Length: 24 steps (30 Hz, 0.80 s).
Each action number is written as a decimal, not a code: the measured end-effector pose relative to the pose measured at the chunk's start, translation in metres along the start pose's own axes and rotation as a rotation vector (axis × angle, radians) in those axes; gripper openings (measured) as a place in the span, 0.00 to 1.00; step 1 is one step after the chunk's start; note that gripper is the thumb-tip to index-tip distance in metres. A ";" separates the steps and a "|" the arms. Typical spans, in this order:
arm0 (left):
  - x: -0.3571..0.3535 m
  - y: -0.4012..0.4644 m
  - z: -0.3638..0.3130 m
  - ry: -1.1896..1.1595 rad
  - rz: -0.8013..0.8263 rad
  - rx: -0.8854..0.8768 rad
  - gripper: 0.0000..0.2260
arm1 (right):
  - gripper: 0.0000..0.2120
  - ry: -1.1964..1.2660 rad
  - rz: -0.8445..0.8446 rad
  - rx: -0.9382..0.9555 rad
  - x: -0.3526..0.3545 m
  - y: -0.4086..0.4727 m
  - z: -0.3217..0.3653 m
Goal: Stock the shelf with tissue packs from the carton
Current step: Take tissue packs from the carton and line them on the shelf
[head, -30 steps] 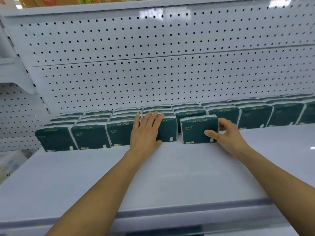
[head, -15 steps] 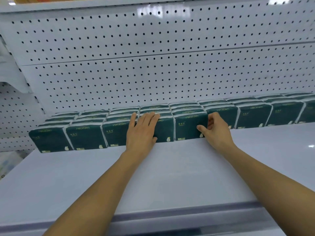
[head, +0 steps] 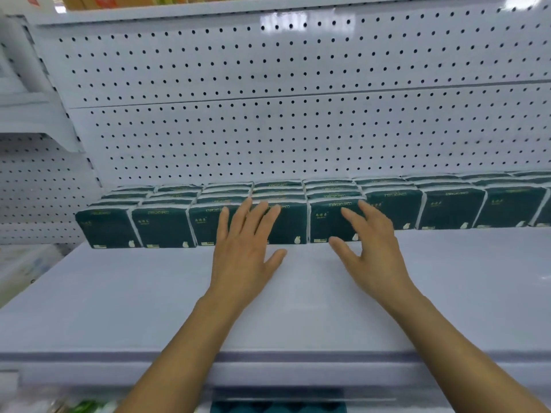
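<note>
tissue packs: dark green, gold lettering | shelf: white | back panel: white, black-dotted

Two bare forearms enter from the lower edge of the view, each uncovered from the frame edge to the wrist; no sleeve, cuff or glove shows. The left hand and the right hand are likewise bare. No ring, watch, bracelet or other marking is seen on fingers or wrists.
</note>
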<state>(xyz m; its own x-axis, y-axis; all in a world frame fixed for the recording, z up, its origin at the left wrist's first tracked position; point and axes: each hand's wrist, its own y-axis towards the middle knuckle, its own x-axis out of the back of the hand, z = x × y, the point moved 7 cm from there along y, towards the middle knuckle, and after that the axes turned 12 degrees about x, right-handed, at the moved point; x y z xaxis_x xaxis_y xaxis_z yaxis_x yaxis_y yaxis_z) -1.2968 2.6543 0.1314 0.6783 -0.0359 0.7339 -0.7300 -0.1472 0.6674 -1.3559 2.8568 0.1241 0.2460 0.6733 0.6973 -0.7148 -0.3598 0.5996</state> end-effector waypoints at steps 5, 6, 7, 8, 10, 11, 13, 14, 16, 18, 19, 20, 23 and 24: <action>0.037 -0.051 0.021 -0.043 -0.019 0.127 0.29 | 0.25 -0.037 -0.034 0.274 -0.009 -0.021 0.065; 0.046 -0.062 0.027 -0.031 -0.020 0.154 0.29 | 0.25 -0.033 -0.038 0.325 -0.012 -0.026 0.082; 0.056 -0.072 0.034 -0.016 -0.026 0.181 0.29 | 0.26 -0.027 -0.038 0.369 -0.016 -0.031 0.098; 0.067 -0.083 0.042 -0.001 -0.039 0.211 0.29 | 0.26 -0.021 -0.036 0.409 -0.020 -0.036 0.114; 0.092 -0.104 0.061 0.030 -0.072 0.267 0.28 | 0.26 -0.014 -0.024 0.486 -0.030 -0.047 0.147; 0.104 -0.116 0.072 0.046 -0.087 0.285 0.28 | 0.26 -0.013 -0.014 0.526 -0.036 -0.052 0.162; 0.127 -0.141 0.095 0.082 -0.103 0.307 0.28 | 0.25 -0.007 0.003 0.606 -0.048 -0.063 0.194; 0.138 -0.154 0.106 0.105 -0.108 0.317 0.28 | 0.25 0.004 0.012 0.643 -0.056 -0.069 0.210; 0.162 -0.182 0.131 0.148 -0.126 0.350 0.27 | 0.24 0.030 0.034 0.723 -0.072 -0.084 0.244; 0.185 -0.212 0.157 0.202 -0.135 0.399 0.25 | 0.22 0.064 0.051 0.796 -0.090 -0.102 0.282; 0.195 -0.228 0.169 0.232 -0.131 0.427 0.25 | 0.22 0.085 0.063 0.816 -0.100 -0.111 0.300; 0.205 -0.244 0.183 0.259 -0.120 0.457 0.25 | 0.22 0.103 0.083 0.830 -0.111 -0.121 0.319; 0.232 -0.298 0.226 0.323 -0.041 0.568 0.24 | 0.21 0.147 0.175 0.864 -0.147 -0.153 0.374; 0.239 -0.317 0.241 0.350 -0.008 0.604 0.24 | 0.21 0.173 0.207 0.873 -0.160 -0.165 0.392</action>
<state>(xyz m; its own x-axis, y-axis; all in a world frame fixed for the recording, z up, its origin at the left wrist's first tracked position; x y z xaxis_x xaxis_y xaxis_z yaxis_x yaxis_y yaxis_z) -0.8829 2.4546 0.0651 0.5426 0.2734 0.7942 -0.4813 -0.6737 0.5608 -1.0209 2.5556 0.0679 0.0160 0.6027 0.7978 0.0327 -0.7978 0.6021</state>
